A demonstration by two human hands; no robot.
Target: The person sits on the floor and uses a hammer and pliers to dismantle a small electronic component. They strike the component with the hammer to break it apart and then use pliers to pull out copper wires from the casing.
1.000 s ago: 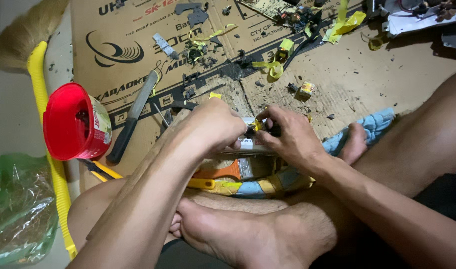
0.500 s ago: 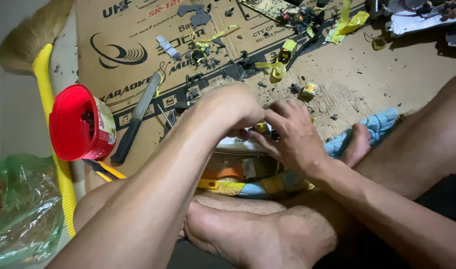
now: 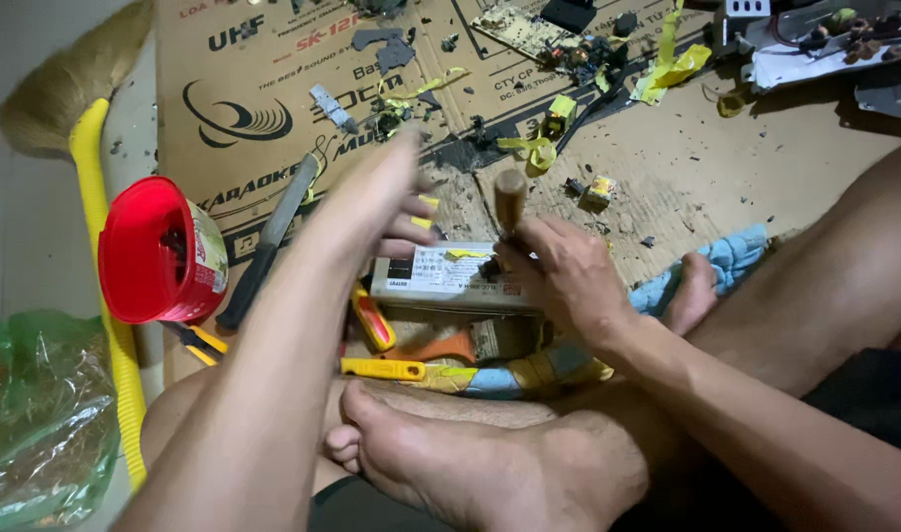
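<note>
Nearest the camera, a bare foot (image 3: 470, 463) lies across the lower middle, with a yellow-handled tool (image 3: 383, 368) and an orange-handled one (image 3: 440, 347) just beyond it on the floor. Past these, a grey metal box (image 3: 445, 279) with a white label sits on the cardboard sheet (image 3: 273, 99) between the legs. The right hand (image 3: 559, 276) rests on the box's right end, clenched around a wooden-handled tool (image 3: 509, 202) held upright. The left hand (image 3: 391, 202) is blurred above the box's left end; fingers look loosely spread, but whether it grasps anything I cannot tell. Left of it lie a grey knife (image 3: 268, 241) and a red tub (image 3: 155, 251). Farther off, yellow tape scraps (image 3: 672, 69) and 1 circuit board (image 3: 514, 28) litter the cardboard.
</note>
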